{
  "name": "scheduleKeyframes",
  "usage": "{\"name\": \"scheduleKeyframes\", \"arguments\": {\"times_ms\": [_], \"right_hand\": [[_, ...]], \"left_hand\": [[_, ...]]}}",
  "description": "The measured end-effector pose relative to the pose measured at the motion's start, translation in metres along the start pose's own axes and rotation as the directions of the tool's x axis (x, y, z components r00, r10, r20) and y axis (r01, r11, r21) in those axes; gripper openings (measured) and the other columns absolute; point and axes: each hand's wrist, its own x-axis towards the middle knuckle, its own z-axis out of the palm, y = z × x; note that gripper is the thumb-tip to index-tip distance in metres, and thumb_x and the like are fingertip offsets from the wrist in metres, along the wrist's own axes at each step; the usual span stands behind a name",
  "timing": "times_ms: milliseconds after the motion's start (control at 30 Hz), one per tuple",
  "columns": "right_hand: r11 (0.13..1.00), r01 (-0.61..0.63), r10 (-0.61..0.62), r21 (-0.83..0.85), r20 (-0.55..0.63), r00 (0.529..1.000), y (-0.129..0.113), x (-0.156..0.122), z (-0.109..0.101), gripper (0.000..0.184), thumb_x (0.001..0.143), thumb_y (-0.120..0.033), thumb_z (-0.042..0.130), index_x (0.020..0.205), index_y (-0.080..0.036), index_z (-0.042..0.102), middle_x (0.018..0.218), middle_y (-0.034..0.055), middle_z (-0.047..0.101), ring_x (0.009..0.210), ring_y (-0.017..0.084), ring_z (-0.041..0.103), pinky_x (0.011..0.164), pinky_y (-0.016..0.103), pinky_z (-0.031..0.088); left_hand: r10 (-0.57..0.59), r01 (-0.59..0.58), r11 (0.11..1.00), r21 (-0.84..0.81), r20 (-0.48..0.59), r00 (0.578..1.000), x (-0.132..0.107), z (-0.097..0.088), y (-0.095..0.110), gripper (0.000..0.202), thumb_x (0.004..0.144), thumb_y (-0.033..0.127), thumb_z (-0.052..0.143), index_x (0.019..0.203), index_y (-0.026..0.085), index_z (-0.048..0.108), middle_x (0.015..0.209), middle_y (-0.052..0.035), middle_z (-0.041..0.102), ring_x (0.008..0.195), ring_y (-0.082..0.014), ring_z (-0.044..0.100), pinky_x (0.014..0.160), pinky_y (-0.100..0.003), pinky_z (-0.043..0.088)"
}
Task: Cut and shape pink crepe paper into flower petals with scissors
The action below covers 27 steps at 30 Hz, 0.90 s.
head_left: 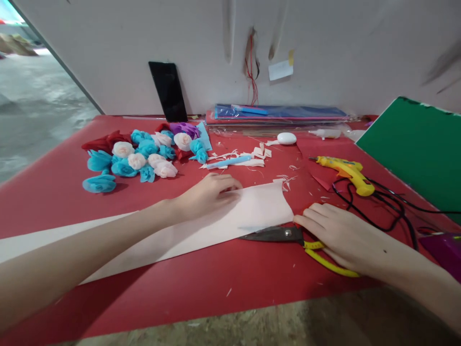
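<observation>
A long pale pink paper strip (201, 238) runs from the left edge toward the middle of the red tabletop. My left hand (209, 194) lies on its upper edge with loosely bent fingers, thumb apart from them. At the strip's right end, the fingers of my right hand (329, 233) close on the corner; the thumb is hidden. Under and beside that hand lie scissors (277, 234) with dark blades and yellow handles. Their blades point left along the strip's lower edge, and one handle is partly covered by my right hand.
Blue, pink, red and purple paper flowers (144, 154) lie at the left. A blue pen (228, 162) rests among paper scraps (261, 151). A yellow glue gun (345, 172) with a black cord, a green board (414, 154) and a leaning black phone (168, 91) are around.
</observation>
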Motion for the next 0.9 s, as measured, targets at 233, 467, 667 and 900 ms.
{"name": "scheduleKeyframes", "arguments": {"times_ms": [233,467,667,900], "right_hand": [[0.997,-0.026,0.026,0.067,0.008,1.000,-0.005,0.002,-0.004,0.044,0.067,-0.004,0.044,0.109,-0.009,0.051,0.090,0.0100,0.056,0.081,0.024,0.048,0.075,0.037,0.039],[0.988,-0.034,0.024,0.148,0.068,0.997,-0.007,0.015,-0.008,0.042,0.069,-0.003,0.043,0.109,-0.014,0.050,0.089,0.0072,0.055,0.079,0.022,0.047,0.072,0.035,0.039],[0.989,0.015,-0.020,0.150,0.031,0.999,-0.008,0.025,-0.012,0.041,0.070,-0.003,0.045,0.108,-0.015,0.049,0.092,0.0073,0.056,0.081,0.021,0.048,0.074,0.033,0.038],[0.992,0.056,-0.055,0.111,-0.010,0.998,-0.006,0.030,-0.011,0.036,0.067,-0.003,0.045,0.101,-0.012,0.053,0.086,0.0082,0.058,0.078,0.021,0.048,0.071,0.032,0.038]], "left_hand": [[0.027,-0.028,0.993,0.115,0.005,1.000,-0.015,0.005,0.003,0.035,0.091,0.018,0.032,0.124,0.014,0.045,0.107,-0.0121,0.058,0.101,-0.0223,0.053,0.088,-0.037,0.041],[0.045,-0.045,0.989,0.139,0.003,0.999,-0.014,0.007,0.003,0.035,0.092,0.018,0.032,0.123,0.016,0.046,0.104,-0.0113,0.058,0.097,-0.0215,0.054,0.085,-0.036,0.041],[0.038,-0.036,0.990,0.133,-0.011,0.999,-0.014,0.009,0.003,0.034,0.092,0.020,0.033,0.123,0.016,0.047,0.104,-0.0108,0.058,0.096,-0.0211,0.055,0.085,-0.035,0.042],[0.041,-0.037,0.991,0.132,-0.028,0.999,-0.014,0.009,0.002,0.035,0.092,0.021,0.034,0.124,0.016,0.046,0.105,-0.0111,0.059,0.097,-0.0216,0.055,0.085,-0.035,0.042]]}}
